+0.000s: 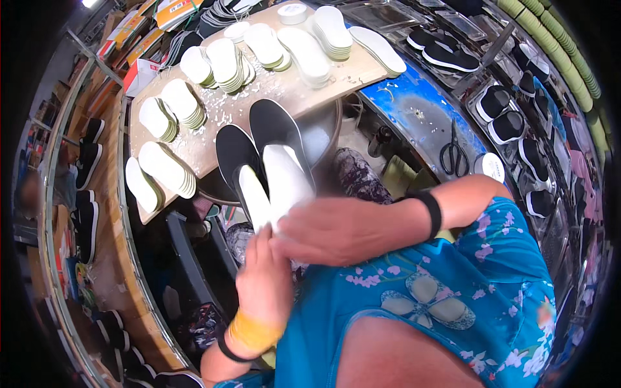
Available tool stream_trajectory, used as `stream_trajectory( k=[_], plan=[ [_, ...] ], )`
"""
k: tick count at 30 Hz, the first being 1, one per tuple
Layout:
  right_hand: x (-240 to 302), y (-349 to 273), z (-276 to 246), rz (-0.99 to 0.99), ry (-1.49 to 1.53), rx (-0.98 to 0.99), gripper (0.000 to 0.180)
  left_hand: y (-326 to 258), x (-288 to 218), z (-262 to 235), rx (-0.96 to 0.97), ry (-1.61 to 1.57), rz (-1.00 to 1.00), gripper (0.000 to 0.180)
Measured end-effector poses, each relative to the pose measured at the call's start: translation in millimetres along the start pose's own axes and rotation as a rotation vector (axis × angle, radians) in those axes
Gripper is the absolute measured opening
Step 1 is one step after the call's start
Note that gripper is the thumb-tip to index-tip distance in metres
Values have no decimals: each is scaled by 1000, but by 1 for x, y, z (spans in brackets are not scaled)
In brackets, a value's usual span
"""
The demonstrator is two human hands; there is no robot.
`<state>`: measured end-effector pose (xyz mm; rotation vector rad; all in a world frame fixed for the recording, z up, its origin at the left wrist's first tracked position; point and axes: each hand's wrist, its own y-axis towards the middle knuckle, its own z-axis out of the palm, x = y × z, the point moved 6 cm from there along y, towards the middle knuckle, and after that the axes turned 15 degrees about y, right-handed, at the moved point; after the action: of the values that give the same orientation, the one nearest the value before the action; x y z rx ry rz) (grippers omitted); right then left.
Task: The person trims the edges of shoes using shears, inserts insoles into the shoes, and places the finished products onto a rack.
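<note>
A pair of black fabric slip-on shoes (275, 126) with white, tongue-shaped insoles (284, 178) is lying just beyond both hands, toes pointing away toward the pale wooden table (356, 72), long axes leaning slightly left. The left hand (264, 275) is reaching up to the heels; the right hand (330, 231) is crossing them. With blur hiding contact, I cannot tell how closed either grip is or what it is holding.

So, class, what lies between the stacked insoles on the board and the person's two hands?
Mainly a pair of black shoes, side by side, with white showing in their openings; the head view shows this.
</note>
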<state>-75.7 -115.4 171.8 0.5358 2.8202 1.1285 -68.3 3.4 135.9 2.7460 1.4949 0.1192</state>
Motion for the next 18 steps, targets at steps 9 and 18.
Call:
stream_trajectory(
  k=[9, 18],
  plan=[
    [-113, -41, 71, 169, 72, 254, 18, 93, 64, 80, 298, 200, 82, 28],
    [-130, -32, 123, 482, 258, 824, 9, 127, 53, 94, 912, -91, 478, 55]
  ],
)
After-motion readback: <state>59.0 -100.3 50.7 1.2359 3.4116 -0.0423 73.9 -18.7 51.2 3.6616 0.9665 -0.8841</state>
